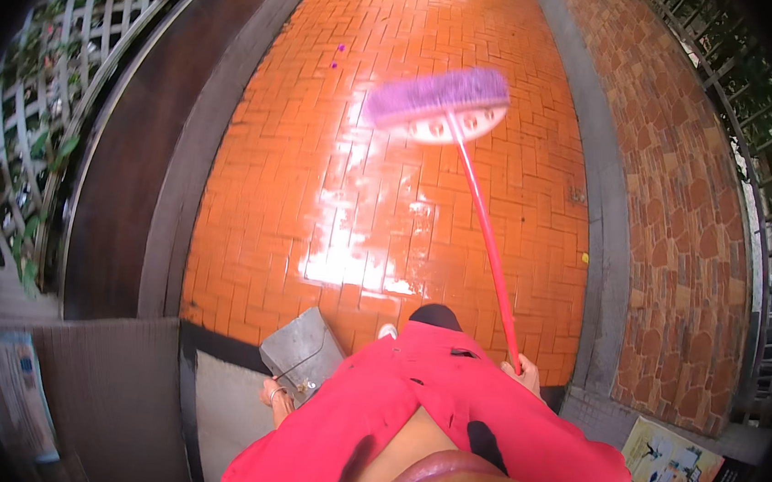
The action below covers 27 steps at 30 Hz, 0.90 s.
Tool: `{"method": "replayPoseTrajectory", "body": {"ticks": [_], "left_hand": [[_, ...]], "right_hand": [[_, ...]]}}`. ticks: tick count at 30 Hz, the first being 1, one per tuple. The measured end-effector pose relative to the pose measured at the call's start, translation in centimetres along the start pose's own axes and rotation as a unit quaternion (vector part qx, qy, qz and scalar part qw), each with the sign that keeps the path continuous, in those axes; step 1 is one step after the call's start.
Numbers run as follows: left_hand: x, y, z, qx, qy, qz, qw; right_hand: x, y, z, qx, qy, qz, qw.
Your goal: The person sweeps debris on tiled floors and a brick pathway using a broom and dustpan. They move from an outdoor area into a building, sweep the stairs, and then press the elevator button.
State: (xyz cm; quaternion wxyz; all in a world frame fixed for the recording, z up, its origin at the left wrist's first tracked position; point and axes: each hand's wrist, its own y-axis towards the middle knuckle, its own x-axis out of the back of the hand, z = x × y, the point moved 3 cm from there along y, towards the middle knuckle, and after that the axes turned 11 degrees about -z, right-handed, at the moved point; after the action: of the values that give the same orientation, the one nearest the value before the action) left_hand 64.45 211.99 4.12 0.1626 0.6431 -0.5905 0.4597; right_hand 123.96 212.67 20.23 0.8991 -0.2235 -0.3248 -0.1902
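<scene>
My right hand (526, 375) is closed round the lower end of a red broom handle, beside my right hip. The broom (489, 222) reaches forward and slightly left. Its pale pink head with purple bristles is a little blurred, the bristles turned to the far side; whether they touch the floor I cannot tell. Low on the left, my left hand (276, 395) is closed at the thin wire handle of a grey, box-shaped dustpan (297, 339). A few small bits lie at the dustpan's near end.
Wet, shiny orange brick paving (262, 184) runs ahead between grey kerbs. Two small purple petals (339, 48) lie far left, and a yellow leaf (585, 257) by the right kerb. A white lattice (18, 145) stands left; a stone-patterned wall (672, 220) and railing (766, 100) stand right.
</scene>
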Motion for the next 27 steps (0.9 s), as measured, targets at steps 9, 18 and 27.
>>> {"method": "replayPoseTrajectory", "body": {"ticks": [9, 18, 27], "left_hand": [[-20.6, -12.6, -23.3, 0.052, -0.083, 0.008, 0.995], [-41.7, -28.4, -48.5, 0.018, -0.096, 0.05, 0.994], [-67.7, -41.7, -72.3, -0.018, -0.069, 0.094, 0.993]], "right_hand": [[-11.4, 34.6, 20.3, -0.102, 0.12, 0.199, 0.967], [-18.8, 60.9, 49.5, -0.241, 0.361, 0.509, 0.743], [-19.5, 92.0, 59.6, -0.32, 0.5, 0.274, 0.757]]}}
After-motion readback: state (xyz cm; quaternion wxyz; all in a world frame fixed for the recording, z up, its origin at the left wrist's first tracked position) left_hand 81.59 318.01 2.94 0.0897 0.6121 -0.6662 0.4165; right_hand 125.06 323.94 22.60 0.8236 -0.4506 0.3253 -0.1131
